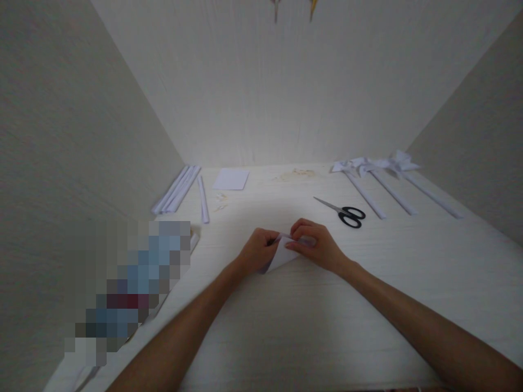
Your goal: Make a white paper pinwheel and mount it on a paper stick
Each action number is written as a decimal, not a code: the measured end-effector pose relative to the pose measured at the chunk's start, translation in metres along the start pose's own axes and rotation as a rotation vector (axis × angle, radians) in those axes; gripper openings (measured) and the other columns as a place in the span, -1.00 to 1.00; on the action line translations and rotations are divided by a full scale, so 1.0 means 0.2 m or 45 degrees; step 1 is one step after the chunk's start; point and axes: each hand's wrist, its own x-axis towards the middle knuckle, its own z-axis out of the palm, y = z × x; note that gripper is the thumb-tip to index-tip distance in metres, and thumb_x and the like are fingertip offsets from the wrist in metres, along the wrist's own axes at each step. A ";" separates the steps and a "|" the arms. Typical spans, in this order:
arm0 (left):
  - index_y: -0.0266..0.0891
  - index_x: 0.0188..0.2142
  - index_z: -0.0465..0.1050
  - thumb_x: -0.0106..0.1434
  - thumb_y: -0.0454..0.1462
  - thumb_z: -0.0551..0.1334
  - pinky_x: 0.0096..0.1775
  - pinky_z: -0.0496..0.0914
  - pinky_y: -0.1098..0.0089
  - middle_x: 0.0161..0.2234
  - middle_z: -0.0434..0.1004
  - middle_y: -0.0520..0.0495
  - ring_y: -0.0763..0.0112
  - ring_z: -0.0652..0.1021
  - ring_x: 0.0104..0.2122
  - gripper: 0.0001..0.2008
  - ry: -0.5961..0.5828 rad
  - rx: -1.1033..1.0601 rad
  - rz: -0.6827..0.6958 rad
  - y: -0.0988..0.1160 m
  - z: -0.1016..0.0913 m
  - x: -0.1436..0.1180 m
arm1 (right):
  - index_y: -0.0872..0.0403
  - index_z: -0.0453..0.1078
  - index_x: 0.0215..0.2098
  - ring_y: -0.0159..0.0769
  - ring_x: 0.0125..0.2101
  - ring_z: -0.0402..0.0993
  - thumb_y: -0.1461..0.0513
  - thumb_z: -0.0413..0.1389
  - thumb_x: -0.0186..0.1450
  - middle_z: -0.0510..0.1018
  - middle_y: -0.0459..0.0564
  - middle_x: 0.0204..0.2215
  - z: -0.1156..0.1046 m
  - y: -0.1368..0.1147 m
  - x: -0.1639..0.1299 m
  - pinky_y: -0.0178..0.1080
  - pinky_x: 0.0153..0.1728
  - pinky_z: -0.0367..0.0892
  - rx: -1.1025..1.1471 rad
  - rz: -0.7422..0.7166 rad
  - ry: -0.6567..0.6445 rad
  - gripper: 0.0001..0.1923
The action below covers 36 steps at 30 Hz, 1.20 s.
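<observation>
Both my hands are closed on a small folded piece of white paper point(281, 256) in the middle of the table point(368, 305). My left hand point(257, 250) pinches its left edge between thumb and fingers, and my right hand point(316, 245) presses down on its upper right part, fingertips curled over the fold. The paper is pale, almost the tone of the tabletop — a flat, pointed shape with a crisp crease running up toward my fingers, its lower corner resting on the surface. How many layers it has I cannot tell.

Just beyond my right hand lie black-handled scissors point(345, 212), blades pointing left. Farther back on the right, three white paper pinwheels point(379, 166) lie with their long rolled sticks angled toward me. Near the back left sits a flat white square sheet point(231, 179), and left of it a bundle of rolled paper sticks point(176, 189), with one more stick point(203, 198) lying apart beside them. A few small scraps point(221, 201) lie near that stick.

The table is white with a faint grain — pale textured walls point(261, 81) close it in at the back and on both sides.
</observation>
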 end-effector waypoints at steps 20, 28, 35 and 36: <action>-0.31 -0.70 0.18 0.02 -0.12 0.16 -0.63 -0.05 0.53 -0.72 0.01 0.16 0.64 0.08 -0.67 -0.65 0.090 0.082 -0.022 0.00 0.00 0.02 | 0.11 0.25 -0.61 -0.45 -0.62 0.22 0.17 0.14 0.04 0.34 -0.13 -0.66 0.01 0.02 0.00 -0.36 -0.60 0.14 0.002 0.404 0.069 -0.80; -0.31 -0.70 0.21 0.00 -0.11 0.17 -0.63 -0.05 0.53 -0.73 0.03 0.17 0.64 0.09 -0.68 -0.67 0.010 0.028 -0.081 0.01 0.00 0.02 | 0.11 0.31 -0.50 -0.47 -0.57 0.29 0.19 0.16 0.01 0.38 -0.14 -0.60 -0.02 0.04 0.03 -0.37 -0.55 0.20 0.458 0.443 -0.028 -0.84; -0.31 -0.72 0.20 -0.01 -0.10 0.18 -0.64 -0.07 0.52 -0.74 0.01 0.17 0.65 0.07 -0.68 -0.65 0.004 0.025 -0.080 0.02 0.00 0.01 | 0.13 0.35 -0.59 -0.51 -0.65 0.23 0.20 0.15 0.00 0.36 -0.17 -0.68 -0.03 0.02 0.04 -0.38 -0.62 0.13 0.508 0.551 -0.057 -0.86; -0.31 -0.72 0.20 -0.01 -0.10 0.18 -0.64 -0.07 0.52 -0.74 0.02 0.17 0.65 0.07 -0.69 -0.65 -0.001 0.029 -0.083 0.02 0.00 0.01 | 0.13 0.35 -0.59 -0.50 -0.65 0.23 0.20 0.15 0.00 0.36 -0.17 -0.68 -0.03 0.02 0.05 -0.38 -0.62 0.13 0.501 0.554 -0.055 -0.86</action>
